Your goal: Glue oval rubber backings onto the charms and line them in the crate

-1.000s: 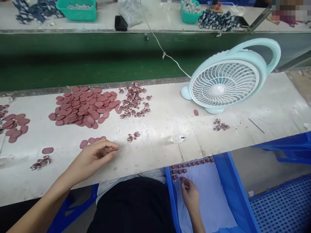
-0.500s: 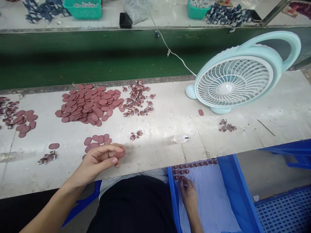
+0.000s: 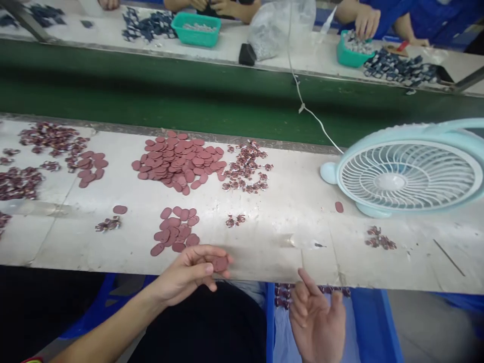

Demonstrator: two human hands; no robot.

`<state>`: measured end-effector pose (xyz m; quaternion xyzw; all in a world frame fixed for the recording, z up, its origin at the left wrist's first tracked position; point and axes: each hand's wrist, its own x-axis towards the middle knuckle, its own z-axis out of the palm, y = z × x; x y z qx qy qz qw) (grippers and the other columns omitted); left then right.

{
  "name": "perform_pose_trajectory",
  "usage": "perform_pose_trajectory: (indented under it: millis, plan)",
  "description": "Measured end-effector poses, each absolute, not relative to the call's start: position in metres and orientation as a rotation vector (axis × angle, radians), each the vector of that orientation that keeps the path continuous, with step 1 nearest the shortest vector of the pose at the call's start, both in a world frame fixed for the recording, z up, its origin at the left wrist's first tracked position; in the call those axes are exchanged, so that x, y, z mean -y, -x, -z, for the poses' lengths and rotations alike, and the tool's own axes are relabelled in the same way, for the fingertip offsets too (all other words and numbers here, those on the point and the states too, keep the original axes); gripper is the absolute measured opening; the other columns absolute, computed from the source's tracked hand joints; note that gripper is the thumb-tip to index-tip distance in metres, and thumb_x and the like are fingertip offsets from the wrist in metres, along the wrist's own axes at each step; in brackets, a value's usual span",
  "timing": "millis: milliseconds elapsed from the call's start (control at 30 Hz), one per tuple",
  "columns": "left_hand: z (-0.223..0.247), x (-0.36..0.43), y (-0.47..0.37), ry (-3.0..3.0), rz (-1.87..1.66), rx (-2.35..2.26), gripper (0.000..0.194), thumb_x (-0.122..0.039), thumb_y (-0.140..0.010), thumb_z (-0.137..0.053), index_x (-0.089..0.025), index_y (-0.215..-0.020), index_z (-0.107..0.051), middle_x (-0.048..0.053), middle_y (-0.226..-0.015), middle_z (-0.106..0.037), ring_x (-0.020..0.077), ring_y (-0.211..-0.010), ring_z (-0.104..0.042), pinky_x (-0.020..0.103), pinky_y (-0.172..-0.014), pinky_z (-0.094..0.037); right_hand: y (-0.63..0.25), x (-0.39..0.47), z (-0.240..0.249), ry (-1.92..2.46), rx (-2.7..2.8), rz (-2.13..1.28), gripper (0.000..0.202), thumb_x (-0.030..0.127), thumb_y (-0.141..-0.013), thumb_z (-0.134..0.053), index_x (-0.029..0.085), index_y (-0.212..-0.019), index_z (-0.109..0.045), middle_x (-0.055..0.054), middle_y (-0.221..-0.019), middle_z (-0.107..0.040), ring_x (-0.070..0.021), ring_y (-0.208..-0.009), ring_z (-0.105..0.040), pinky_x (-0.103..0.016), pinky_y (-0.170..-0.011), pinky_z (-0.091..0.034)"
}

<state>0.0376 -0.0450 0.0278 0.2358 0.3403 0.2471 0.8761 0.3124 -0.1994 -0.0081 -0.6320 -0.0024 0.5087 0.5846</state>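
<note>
My left hand is closed on a dark red oval disc, pinched between thumb and fingers just over the table's front edge. My right hand is raised above the blue tray, palm up, index finger stretched out and thumb apart, holding nothing. Beyond its fingertip lies a clear applicator bottle with a dark tip. Rows of small brown figures stand on the tray's pale lining, partly hidden by my right hand. A small group of red oval discs lies beyond my left hand.
A large heap of discs and a pile of small brown pieces lie farther back. A light blue fan stands at the right, its white cord running back. Co-workers' hands show at the opposite bench.
My right hand has left the figures in the tray and come up towards the table edge, its fingers opening. My left hand still holds the disc. The camera view has shifted.
</note>
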Motion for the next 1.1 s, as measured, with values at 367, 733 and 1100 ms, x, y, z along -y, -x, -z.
perform_pose_trajectory:
  millis: [367,733,1100]
  plan:
    - [-0.036,0.069,-0.062,-0.273,-0.625,-0.65,0.024,-0.018,-0.083,-0.081,-0.021,-0.107,-0.081,0.012,-0.118,-0.078,0.018,-0.097,-0.077,0.021,-0.08,-0.059,-0.3,0.097,-0.024,0.895,-0.225,-1.475,0.035,0.052,-0.09,-0.061,0.019,-0.102,-0.062,0.007,-0.057,-0.049,-0.0061,-0.036,-0.04,-0.016,-0.03,-0.035]
    - [-0.035,0.076,-0.07,-0.212,-0.599,-0.69,0.031,-0.03,-0.073,-0.091,-0.023,-0.101,-0.082,0.009,-0.107,-0.081,0.0187,-0.099,-0.076,0.026,-0.086,-0.057,-0.205,0.119,-0.054,1.361,0.5,-0.709,0.025,0.039,-0.085,-0.067,0.026,-0.103,-0.058,0.005,-0.061,-0.059,-0.0176,-0.043,-0.055,-0.032,-0.039,-0.046]
    - [-0.033,0.077,-0.07,-0.237,-0.61,-0.662,0.032,-0.032,-0.073,-0.091,-0.022,-0.102,-0.082,0.01,-0.103,-0.081,0.0216,-0.088,-0.076,0.038,-0.09,-0.054,-0.197,0.112,-0.059,1.456,0.506,-0.642,0.029,0.04,-0.078,-0.075,0.025,-0.097,-0.06,0.003,-0.07,-0.063,-0.0184,-0.045,-0.058,-0.036,-0.04,-0.048]
